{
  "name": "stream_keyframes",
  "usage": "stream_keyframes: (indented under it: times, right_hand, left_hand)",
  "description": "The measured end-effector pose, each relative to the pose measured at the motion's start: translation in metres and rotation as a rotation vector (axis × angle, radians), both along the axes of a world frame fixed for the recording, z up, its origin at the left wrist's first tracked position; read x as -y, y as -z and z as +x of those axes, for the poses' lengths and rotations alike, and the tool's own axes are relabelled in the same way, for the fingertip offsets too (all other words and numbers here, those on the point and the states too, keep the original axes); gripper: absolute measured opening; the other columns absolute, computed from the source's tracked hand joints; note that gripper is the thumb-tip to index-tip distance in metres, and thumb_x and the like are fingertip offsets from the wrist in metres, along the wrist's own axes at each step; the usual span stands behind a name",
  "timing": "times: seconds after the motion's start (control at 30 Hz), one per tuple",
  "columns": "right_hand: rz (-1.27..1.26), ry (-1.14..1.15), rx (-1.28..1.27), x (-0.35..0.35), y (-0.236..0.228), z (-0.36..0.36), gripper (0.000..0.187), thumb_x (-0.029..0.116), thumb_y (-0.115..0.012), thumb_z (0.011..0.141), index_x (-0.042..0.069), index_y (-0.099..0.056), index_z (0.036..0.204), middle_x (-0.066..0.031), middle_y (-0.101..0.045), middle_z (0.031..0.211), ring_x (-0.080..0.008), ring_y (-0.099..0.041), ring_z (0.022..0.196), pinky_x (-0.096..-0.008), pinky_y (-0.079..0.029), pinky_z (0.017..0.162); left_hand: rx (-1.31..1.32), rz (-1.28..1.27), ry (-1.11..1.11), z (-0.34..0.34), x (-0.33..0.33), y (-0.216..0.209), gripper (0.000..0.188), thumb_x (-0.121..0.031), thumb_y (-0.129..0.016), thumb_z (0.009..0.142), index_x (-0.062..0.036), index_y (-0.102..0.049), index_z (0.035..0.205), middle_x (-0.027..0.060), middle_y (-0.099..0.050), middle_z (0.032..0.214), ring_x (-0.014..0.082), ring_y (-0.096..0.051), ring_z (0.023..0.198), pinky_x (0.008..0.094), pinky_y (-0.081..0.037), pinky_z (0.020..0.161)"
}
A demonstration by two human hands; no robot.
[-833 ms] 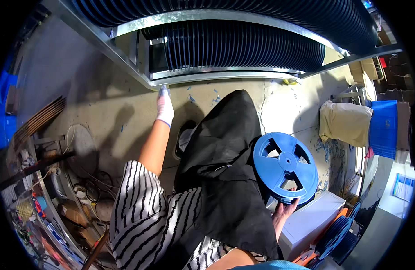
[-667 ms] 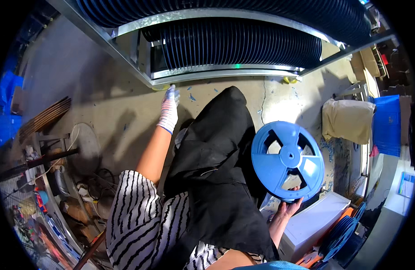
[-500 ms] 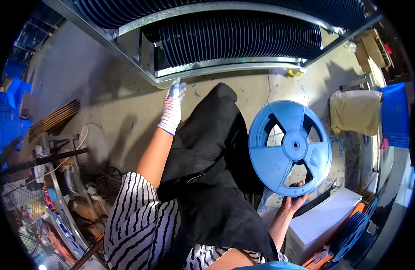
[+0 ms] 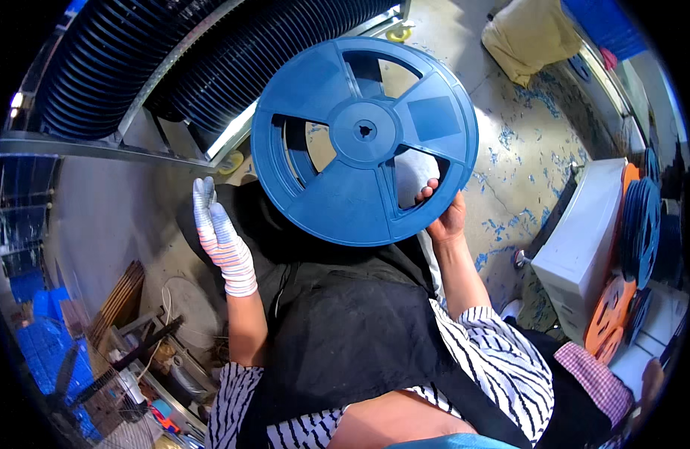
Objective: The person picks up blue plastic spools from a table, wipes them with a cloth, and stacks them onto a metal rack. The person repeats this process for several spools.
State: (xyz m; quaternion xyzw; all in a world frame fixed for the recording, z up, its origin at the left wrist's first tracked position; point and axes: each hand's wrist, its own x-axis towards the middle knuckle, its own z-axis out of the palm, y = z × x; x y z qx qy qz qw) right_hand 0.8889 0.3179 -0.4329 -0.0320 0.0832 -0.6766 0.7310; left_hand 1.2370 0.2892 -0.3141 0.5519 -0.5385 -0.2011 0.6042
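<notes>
A large blue plastic reel (image 4: 350,144) with a round hub and three wide cut-outs is held up in front of my body. My bare right hand (image 4: 448,215) grips its lower right rim, the fingertips curling through a cut-out. Left of the reel and apart from it, my left hand (image 4: 224,243) wears a white striped knit glove. Its fingers point up, stretched out, with nothing held in them. Part of my black apron lies hidden behind the reel.
A metal rack (image 4: 173,67) carrying rows of dark blue discs stands at the upper left. To the right is a white cabinet (image 4: 577,247), with orange reels (image 4: 611,307) and blue reels (image 4: 640,232) beside it. Blue scraps litter the floor. Wooden strips (image 4: 117,303) lean at the left.
In my right hand the reel has come from the right to the upper middle, nearer the rack. My view has turned to the right. The left hand stays raised and stretched out.
</notes>
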Motion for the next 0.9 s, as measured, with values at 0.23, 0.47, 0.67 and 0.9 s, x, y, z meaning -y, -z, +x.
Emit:
stream_keyframes:
  times: [0.23, 0.47, 0.67, 0.9]
  right_hand:
    - [0.071, -0.003, -0.137, 0.002, -0.025, 0.008, 0.045, 0.038, -0.05, 0.094, -0.004, -0.06, 0.106, -0.0163, -0.065, 0.102, -0.0284, -0.063, 0.092, -0.0434, -0.048, 0.089]
    - [0.166, -0.015, -0.135, -0.01, -0.015, 0.01, 0.05, 0.041, -0.048, 0.095, -0.006, -0.057, 0.11, -0.0184, -0.064, 0.103, -0.0301, -0.062, 0.095, -0.0435, -0.047, 0.091]
    - [0.262, 0.019, -0.168, -0.007, 0.004, 0.017, 0.046, 0.038, -0.048, 0.095, -0.003, -0.058, 0.112, -0.0182, -0.063, 0.108, -0.03, -0.061, 0.099, -0.0443, -0.046, 0.093]
    - [0.291, -0.042, -0.191, -0.009, 0.012, 0.032, 0.036, 0.033, -0.056, 0.092, 0.003, -0.059, 0.113, -0.0136, -0.061, 0.116, -0.0268, -0.06, 0.103, -0.0428, -0.043, 0.098]
  left_hand:
    - [0.013, 0.049, 0.157, -0.015, -0.005, 0.014, 0.045, -0.02, -0.042, 0.099, -0.0006, -0.038, 0.139, 0.0178, -0.048, 0.134, 0.0236, -0.045, 0.125, 0.0368, -0.033, 0.105]
    - [0.368, 0.103, 0.281, -0.05, 0.029, 0.037, 0.043, -0.022, -0.051, 0.094, 0.0014, -0.048, 0.13, 0.0196, -0.057, 0.123, 0.0316, -0.056, 0.111, 0.0385, -0.041, 0.097]
    - [-0.007, 0.331, 0.24, -0.053, 0.048, 0.065, 0.038, -0.008, -0.046, 0.095, -0.0064, -0.048, 0.133, 0.0112, -0.063, 0.105, 0.0185, -0.06, 0.09, 0.0289, -0.048, 0.082]
    - [0.808, 0.879, 0.371, -0.104, 0.047, 0.071, 0.1, -0.054, -0.066, 0.075, -0.013, -0.012, 0.148, 0.0279, -0.049, 0.125, 0.0389, -0.05, 0.116, 0.0456, -0.035, 0.102]
